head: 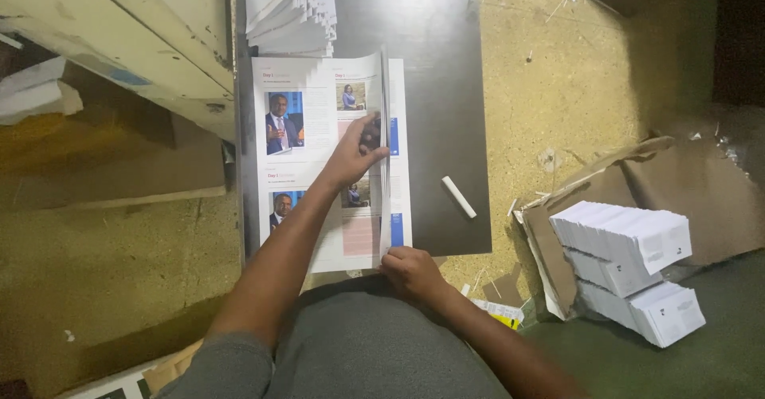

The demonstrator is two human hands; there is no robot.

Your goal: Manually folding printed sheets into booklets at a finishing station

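On dark board [446, 128], centre: printed sheet [319, 168] mid-fold. Left hand [356, 153] presses flat on it w/ fingers closed near the crease; right hand [412, 273] pinches near edge. White stick [458, 196] just right; paper stack [291, 8] far; booklet bundles [629, 267] right.

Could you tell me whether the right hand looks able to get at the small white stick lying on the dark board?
Probably yes. The right hand rests at the printed sheet's near edge, and the white stick lies just beyond it on the dark board, with nothing between them.
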